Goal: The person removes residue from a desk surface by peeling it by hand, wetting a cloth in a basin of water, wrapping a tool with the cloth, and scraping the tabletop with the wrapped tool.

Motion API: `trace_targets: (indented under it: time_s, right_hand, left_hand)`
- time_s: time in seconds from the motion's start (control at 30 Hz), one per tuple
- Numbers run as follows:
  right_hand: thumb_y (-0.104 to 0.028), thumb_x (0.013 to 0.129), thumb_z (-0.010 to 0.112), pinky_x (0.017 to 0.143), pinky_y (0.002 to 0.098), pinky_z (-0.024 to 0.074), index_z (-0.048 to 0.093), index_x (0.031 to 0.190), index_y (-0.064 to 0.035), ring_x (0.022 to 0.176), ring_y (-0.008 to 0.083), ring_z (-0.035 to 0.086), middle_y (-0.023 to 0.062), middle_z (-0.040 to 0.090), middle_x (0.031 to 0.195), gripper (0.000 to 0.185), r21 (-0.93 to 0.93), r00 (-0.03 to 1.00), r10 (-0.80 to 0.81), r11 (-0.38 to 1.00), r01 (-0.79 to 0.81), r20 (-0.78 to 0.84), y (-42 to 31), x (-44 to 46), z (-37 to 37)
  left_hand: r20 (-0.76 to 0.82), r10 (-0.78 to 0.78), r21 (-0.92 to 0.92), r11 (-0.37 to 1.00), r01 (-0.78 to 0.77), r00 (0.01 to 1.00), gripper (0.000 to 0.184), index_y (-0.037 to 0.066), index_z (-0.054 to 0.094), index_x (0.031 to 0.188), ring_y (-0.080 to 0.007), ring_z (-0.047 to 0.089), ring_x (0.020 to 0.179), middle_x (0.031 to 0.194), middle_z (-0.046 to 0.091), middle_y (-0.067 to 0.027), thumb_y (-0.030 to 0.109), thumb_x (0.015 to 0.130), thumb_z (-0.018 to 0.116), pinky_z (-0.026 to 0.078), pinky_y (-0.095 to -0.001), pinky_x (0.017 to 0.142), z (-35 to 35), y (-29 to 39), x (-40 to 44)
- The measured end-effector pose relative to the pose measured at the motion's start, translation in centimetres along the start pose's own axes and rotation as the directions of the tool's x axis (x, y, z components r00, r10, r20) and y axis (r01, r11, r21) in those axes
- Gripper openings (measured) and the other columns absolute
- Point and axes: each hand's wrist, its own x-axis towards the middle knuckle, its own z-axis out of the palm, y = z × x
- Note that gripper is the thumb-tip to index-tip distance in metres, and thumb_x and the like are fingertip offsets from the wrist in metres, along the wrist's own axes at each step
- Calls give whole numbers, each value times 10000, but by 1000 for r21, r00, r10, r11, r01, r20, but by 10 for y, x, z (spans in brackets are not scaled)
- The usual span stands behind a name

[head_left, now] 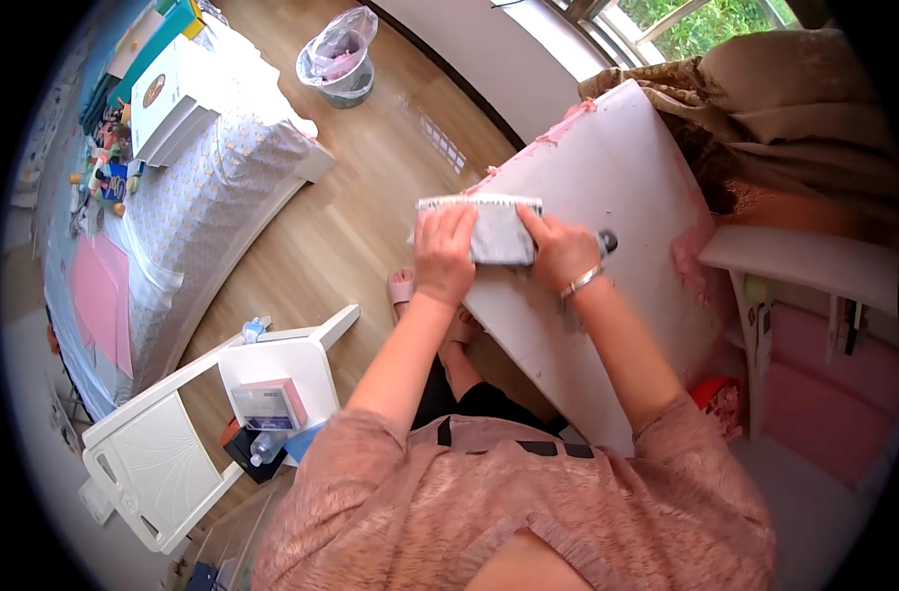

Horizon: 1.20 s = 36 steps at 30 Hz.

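A silvery grey packet [504,239] with a white, jagged top edge is held up level over the white table's near left corner. My left hand [444,254] grips its left side, fingers lying over the front face. On the packet's right end, my right hand [565,256] has its thumb and fingers closed; a metal bracelet is on that wrist. A dark round-ended object [608,240] pokes out just beyond the right hand, and I cannot tell whether that hand touches it. The white table [607,315] carries pink scraps along its far edge.
Brown curtains [784,98] hang by the window at the right. A lined bin [341,74] stands on the wooden floor. At left are a bed [223,187] with boxes on it and a white chair [164,473]. A white shelf [814,266] adjoins the table.
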Motion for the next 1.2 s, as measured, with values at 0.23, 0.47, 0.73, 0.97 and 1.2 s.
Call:
trace_targets:
  time_s: [0.23,0.47,0.73,0.97,1.2]
  right_hand:
    - [-97,684,565,549,409,482,532,1185,-188,595,309,585,84,576,747,510,-4,996,89,996,-89,1,-1,13,2]
    - [-107,706,537,513,398,471,576,1133,-176,548,284,579,73,573,691,435,9,996,91,996,-91,-14,5,-23,4]
    - [-61,647,556,545,419,476,538,1195,-205,602,323,583,92,587,756,567,-33,971,236,971,-237,-38,50,10,-6]
    - [-67,693,528,593,410,492,541,1185,-204,641,313,599,95,604,791,511,-16,952,295,955,-295,83,53,-6,-18]
    - [-50,643,552,578,403,482,520,1202,-190,644,320,585,95,589,769,577,-22,939,341,940,-340,51,49,2,-16]
  left_hand:
    - [17,13,-43,999,-12,1000,295,26,611,977,-275,536,931,1012,594,-85,22,708,489,408,-362,855,9,-10,20]
    - [141,58,-44,998,-53,988,293,-8,601,976,-249,525,998,1018,581,-109,43,704,508,389,-381,893,1,11,-3]
    - [102,154,-125,982,-141,983,279,0,614,966,-248,532,982,1013,593,-97,41,712,506,402,-351,865,54,13,63]
    - [157,220,-118,972,-203,963,265,-13,607,956,-263,540,926,995,589,-110,42,718,504,412,-359,826,55,24,55]
    - [190,236,-183,962,-202,953,269,-13,610,958,-259,543,926,995,590,-117,51,712,519,414,-357,818,57,17,71]
